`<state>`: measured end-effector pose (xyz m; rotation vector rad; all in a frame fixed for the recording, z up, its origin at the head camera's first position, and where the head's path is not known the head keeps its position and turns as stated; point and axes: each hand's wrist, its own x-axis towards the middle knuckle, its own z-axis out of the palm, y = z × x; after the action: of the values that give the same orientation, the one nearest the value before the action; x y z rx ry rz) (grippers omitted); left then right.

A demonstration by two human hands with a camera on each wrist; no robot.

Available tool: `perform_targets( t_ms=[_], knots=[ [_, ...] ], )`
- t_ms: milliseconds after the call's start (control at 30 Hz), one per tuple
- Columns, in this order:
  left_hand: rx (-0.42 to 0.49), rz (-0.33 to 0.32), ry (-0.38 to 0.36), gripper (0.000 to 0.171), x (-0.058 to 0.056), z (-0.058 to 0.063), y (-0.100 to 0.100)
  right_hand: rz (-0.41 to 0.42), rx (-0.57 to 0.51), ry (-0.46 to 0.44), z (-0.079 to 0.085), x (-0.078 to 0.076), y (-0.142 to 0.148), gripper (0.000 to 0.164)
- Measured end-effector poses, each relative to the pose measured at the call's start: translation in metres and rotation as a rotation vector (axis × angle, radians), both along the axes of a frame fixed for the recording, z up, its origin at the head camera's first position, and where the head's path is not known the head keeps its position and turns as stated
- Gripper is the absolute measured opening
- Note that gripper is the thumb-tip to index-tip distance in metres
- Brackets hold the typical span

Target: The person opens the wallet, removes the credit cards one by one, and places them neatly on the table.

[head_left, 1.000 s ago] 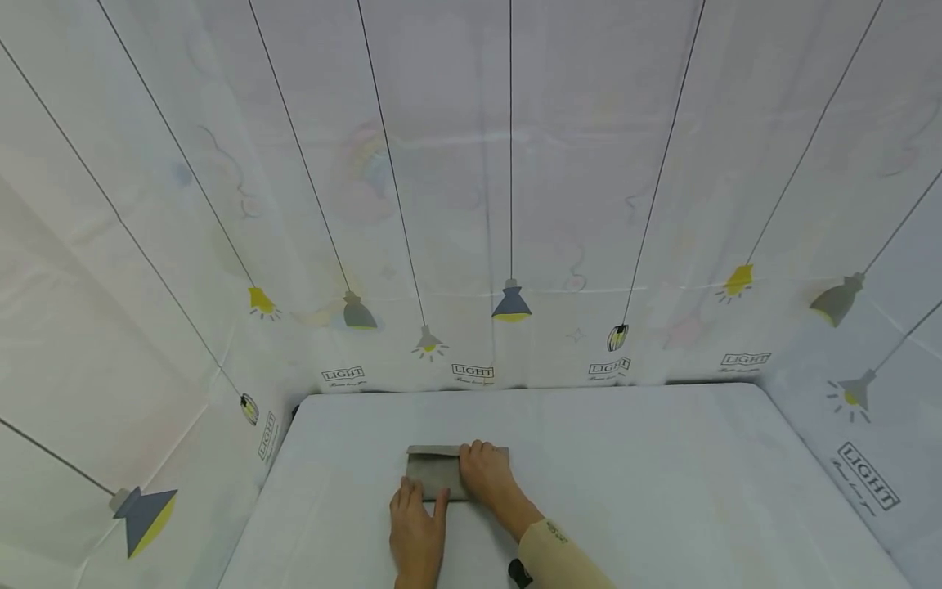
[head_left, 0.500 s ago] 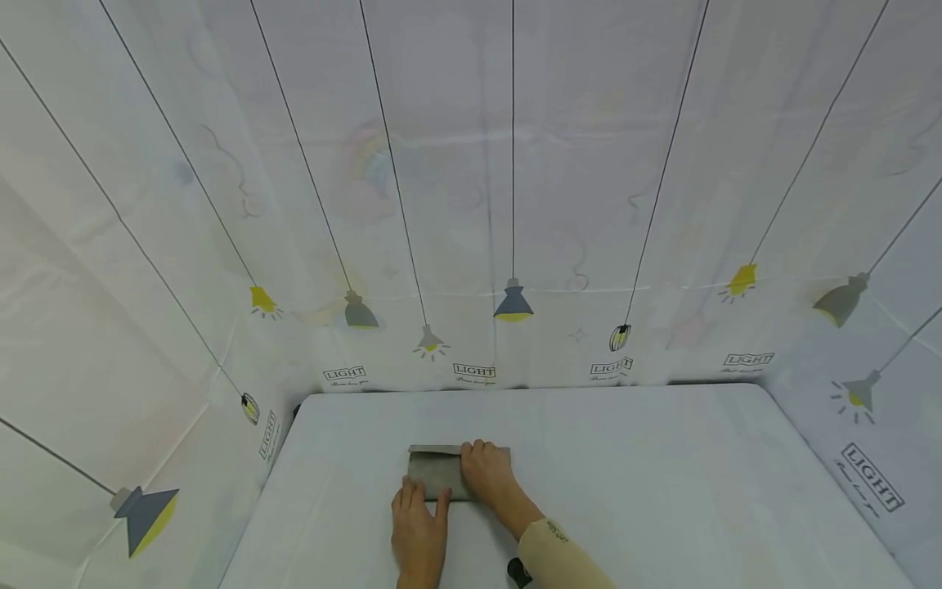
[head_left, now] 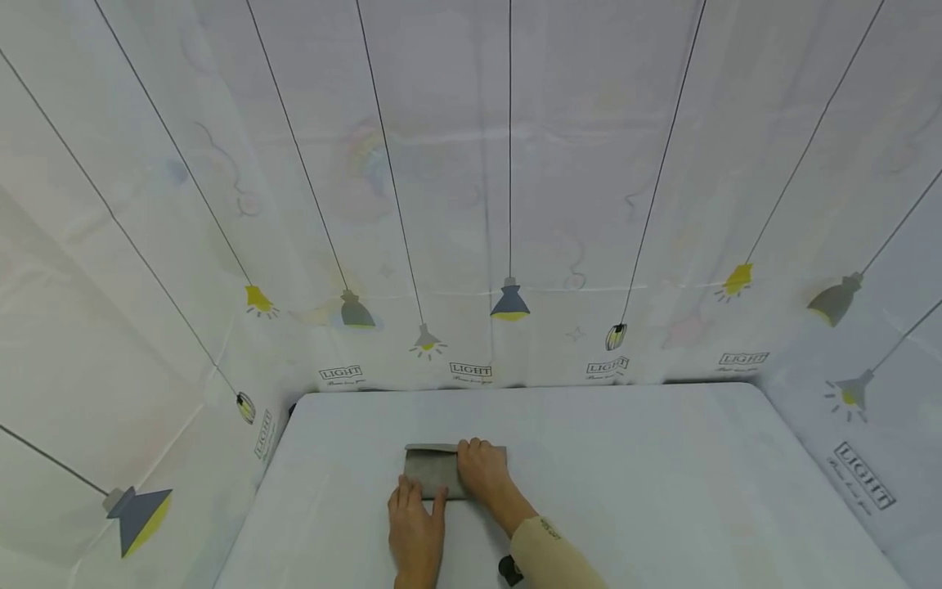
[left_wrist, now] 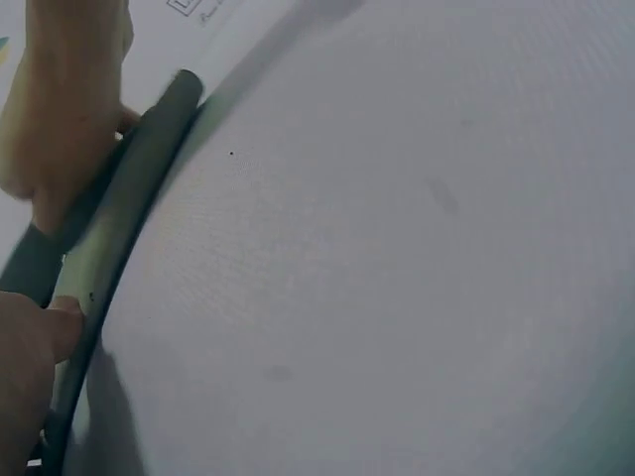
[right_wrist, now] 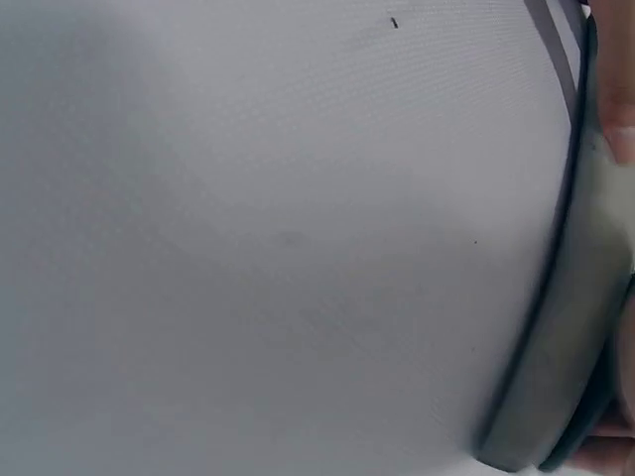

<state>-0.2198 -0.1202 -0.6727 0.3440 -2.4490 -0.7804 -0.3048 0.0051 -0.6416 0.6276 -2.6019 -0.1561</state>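
Observation:
A flat grey-green folded piece [head_left: 430, 472], like a soft pouch or folded cloth, lies on the white table with a narrow fold along its far edge. My left hand [head_left: 415, 528] rests on its near left corner, fingers fairly straight and thumb against the near edge. My right hand [head_left: 484, 474] covers its right part, fingers curled over the far fold. In the left wrist view, the thick rounded near edge of the folded piece [left_wrist: 139, 188] shows between both hands. The right wrist view shows its rounded end [right_wrist: 546, 367], with fingertips behind the fold; the right palm's underside is hidden.
The white tabletop [head_left: 625, 483] spreads around the hands, widest to the right. White curtains [head_left: 589, 204] printed with hanging lamps enclose the table at the back and sides. A small black object [head_left: 509, 570] sits beside the right sleeve [head_left: 555, 556].
Both hands keep their places on the folded piece. Only a slight shift of the whole head view is visible.

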Motion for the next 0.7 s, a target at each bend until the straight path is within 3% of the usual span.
perform_targets(
  t_ms=[233,333,533,700],
  knots=[
    [-0.004,-0.021,-0.018,0.06,0.003,-0.004,-0.001,-0.08,-0.101,-0.189,0.009,-0.012,0.003,0.021],
    [-0.013,-0.026,-0.014,0.059,0.004,-0.005,-0.001,-0.071,-0.152,-0.199,0.009,-0.011,0.007,0.023],
    [-0.009,-0.016,0.015,0.055,0.003,-0.004,-0.003,-0.021,-0.139,-0.222,0.009,-0.006,0.011,0.02],
    [-0.018,-0.037,-0.008,0.054,0.0,0.0,-0.007,-0.015,-0.185,-0.252,0.011,-0.007,0.017,0.031]
  ],
)
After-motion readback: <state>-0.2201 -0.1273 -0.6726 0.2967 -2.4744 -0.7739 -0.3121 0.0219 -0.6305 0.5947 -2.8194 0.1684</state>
